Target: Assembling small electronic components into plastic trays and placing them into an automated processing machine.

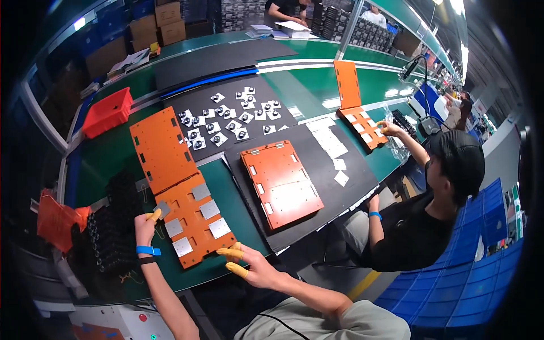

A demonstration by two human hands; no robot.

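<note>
In front of me an orange hinged fixture lies unfolded on the green bench, its lid laid back on the far side. Several thin silver square plates sit in its recesses. My left hand, with yellow finger cots and a blue wristband, pinches another silver plate at the fixture's left edge. By the near right corner, my right hand has its yellow-capped fingers stretched out and apart, holding nothing that I can see.
A closed orange fixture rests on a black mat to the right. Beyond lie several white square pieces with black round parts. Black parts crowd the left, below a red bin. A co-worker handles another open fixture.
</note>
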